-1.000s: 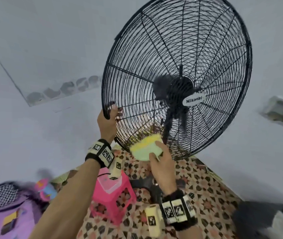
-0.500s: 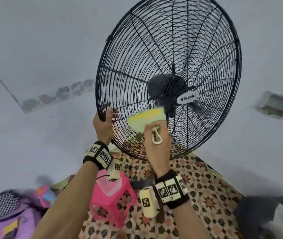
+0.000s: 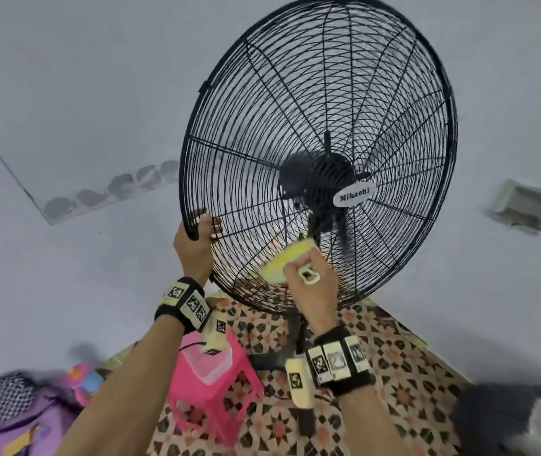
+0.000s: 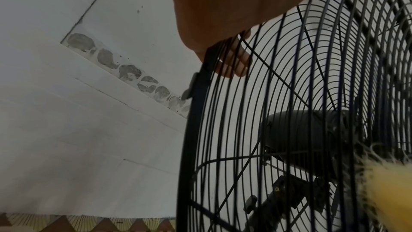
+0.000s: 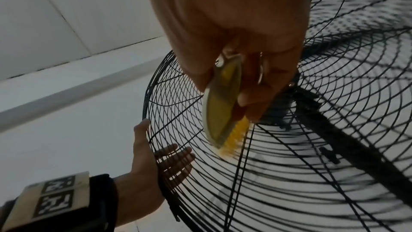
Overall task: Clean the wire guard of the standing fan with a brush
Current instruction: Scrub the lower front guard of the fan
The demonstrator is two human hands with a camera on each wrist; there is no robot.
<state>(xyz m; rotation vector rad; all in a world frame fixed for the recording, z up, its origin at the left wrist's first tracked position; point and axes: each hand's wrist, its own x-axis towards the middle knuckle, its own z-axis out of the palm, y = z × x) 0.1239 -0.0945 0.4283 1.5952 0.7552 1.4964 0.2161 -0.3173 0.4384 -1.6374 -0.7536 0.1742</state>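
The fan's big black wire guard (image 3: 256, 103) fills the head view, tilted toward me, with a "Mikachi" badge (image 3: 354, 195) at its hub. My left hand (image 3: 196, 245) holds the guard's lower-left rim, thumb in front and fingers (image 5: 176, 156) behind the wires. My right hand (image 3: 313, 291) grips a pale green brush (image 3: 280, 264) by its looped handle. The yellow bristles (image 5: 236, 137) press against the wires of the guard's lower part, below the hub. In the left wrist view the guard (image 4: 223, 130) and the bristles (image 4: 387, 191) appear at the right.
Behind the wires sits the dark motor housing (image 4: 301, 133). Below the guard the black fan pole (image 3: 297, 327) stands on a patterned mat (image 3: 394, 373), beside a pink plastic stool (image 3: 209, 380). Purple items (image 3: 15, 432) lie at the lower left, dark cloth (image 3: 509, 416) at the lower right.
The brush swept up from the guard's lower edge to beside the hub, then came back down to the lower wires. My left hand stayed on the rim.
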